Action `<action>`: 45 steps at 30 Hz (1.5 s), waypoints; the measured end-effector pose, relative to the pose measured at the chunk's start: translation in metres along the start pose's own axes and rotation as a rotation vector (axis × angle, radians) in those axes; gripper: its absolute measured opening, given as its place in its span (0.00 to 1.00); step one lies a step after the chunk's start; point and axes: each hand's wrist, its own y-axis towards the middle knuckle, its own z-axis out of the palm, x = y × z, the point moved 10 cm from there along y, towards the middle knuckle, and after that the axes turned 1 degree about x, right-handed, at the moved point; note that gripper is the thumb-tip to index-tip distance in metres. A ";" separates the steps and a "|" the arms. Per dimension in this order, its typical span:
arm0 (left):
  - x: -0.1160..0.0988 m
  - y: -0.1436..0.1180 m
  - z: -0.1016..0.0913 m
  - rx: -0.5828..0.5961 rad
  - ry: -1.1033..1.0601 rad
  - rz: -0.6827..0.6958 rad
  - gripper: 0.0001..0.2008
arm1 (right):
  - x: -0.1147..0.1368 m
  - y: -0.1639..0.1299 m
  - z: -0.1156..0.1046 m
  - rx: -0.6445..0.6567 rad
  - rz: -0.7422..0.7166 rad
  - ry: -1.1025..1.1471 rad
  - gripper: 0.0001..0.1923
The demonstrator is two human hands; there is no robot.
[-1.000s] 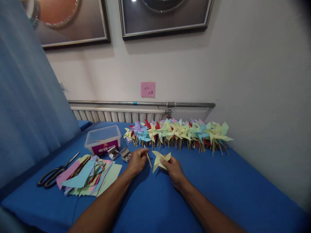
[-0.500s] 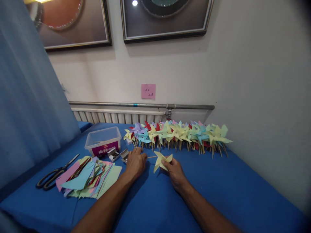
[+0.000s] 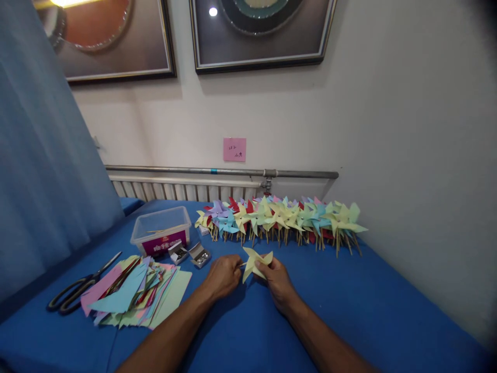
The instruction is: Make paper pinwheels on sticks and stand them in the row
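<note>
A pale yellow paper pinwheel (image 3: pixel 254 262) is pinched at its middle by my right hand (image 3: pixel 275 280), the thumb on its face. To its left, my left hand (image 3: pixel 225 275) is closed on a thin wooden stick (image 3: pixel 243 264); only a short length shows, reaching to the pinwheel's left edge. Whether the stick is fixed to the paper I cannot tell. Just beyond my left hand stand two small opened boxes: a box of shiny metal pieces (image 3: pixel 200 257) and another box with darker small pieces (image 3: pixel 178 253).
Many finished pinwheels (image 3: pixel 279 217) on sticks lie along the back. A clear plastic tub (image 3: pixel 161 246) holding a few sticks stands at the left. Nearer are a stack of coloured paper (image 3: pixel 135 295) and scissors (image 3: pixel 83 282), on a blue cloth (image 3: pixel 349 305).
My left hand has come away from the small boxes and moved nearer the pinwheel, gripping the stick closer to the paper. The box of shiny pieces is now uncovered. The view shifted slightly.
</note>
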 end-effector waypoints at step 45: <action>0.015 0.001 0.011 -0.055 -0.216 -0.169 0.12 | 0.007 -0.001 -0.001 -0.049 -0.044 -0.081 0.21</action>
